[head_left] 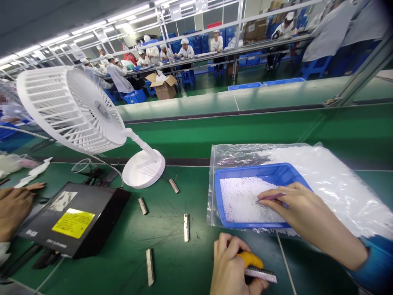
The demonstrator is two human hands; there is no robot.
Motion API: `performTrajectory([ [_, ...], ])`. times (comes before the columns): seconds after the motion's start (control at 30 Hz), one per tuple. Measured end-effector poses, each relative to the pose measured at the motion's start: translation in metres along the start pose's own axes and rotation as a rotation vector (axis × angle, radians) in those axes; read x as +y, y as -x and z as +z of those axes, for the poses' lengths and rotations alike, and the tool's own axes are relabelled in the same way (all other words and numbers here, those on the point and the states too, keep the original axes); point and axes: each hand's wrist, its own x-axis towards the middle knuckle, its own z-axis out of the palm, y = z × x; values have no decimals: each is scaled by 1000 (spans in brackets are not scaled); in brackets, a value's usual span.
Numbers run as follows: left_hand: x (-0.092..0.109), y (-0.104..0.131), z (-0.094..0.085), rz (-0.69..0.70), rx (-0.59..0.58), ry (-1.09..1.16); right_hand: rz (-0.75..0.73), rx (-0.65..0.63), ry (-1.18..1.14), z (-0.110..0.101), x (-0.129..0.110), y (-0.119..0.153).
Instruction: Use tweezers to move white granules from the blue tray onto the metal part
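Blue plastic forms the shallow tray (233,174) near the right hand (294,203), and the tray holds a bed of tiny white parts (241,198). That hand reaches in from the lower right, forearm angled across the tray's front corner, fingers curled and pinched shut on thin tweezers (270,197) whose tip rests among the white parts. The tray sits on a clear plastic bag (337,180) spread over the green table (190,135).

Just below, at the bottom edge, the left hand (229,266) is closed in a loose fist around a yellow-handled tool (251,259), with a dark ridged strip (260,274) lying against its fingers. Similar strips (186,227) lie scattered on the table to the left, near a black box (73,217) and a white desk fan (76,112). Another person's hand (12,207) rests at the far left edge.
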Motion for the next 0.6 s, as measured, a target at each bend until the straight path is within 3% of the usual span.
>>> performTrajectory([
  [0.6, -1, 0, -2, 22, 10, 15, -32, 15, 38, -2, -3, -1],
])
